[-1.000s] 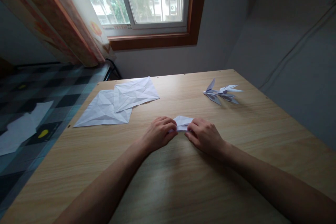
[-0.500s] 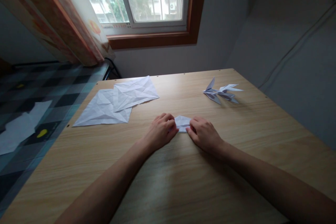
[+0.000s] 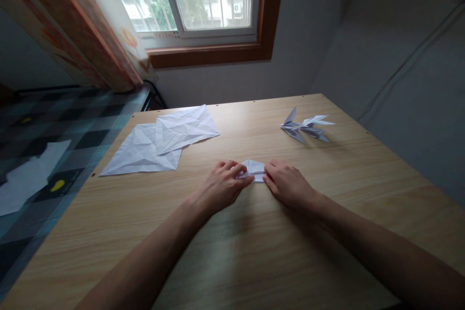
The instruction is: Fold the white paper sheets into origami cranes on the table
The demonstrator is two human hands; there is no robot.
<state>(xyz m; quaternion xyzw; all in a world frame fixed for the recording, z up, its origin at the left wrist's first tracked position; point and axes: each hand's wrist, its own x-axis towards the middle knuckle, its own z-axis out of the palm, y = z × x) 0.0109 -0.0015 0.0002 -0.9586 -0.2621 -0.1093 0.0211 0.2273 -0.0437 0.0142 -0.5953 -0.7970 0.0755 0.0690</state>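
Observation:
A small folded white paper [image 3: 254, 166] lies on the wooden table between my two hands. My left hand [image 3: 225, 183] grips its left side, thumb stretched along the near edge and fingers bent over the top. On the paper's right end, my right hand [image 3: 288, 182] is closed, with its fingertips pressed together on it. Parts of the paper are hidden under the fingers of both hands.
Two creased white sheets [image 3: 187, 128] overlap at the table's back left. A spiky folded paper piece [image 3: 305, 128] lies at the back right. More white paper [image 3: 31, 179] rests on the checked cloth [image 3: 87, 145] left of the wooden table [image 3: 225, 271].
My left thumb and fingers have shifted slightly right along the paper's near edge. My right hand has moved a little to the right, still on the paper.

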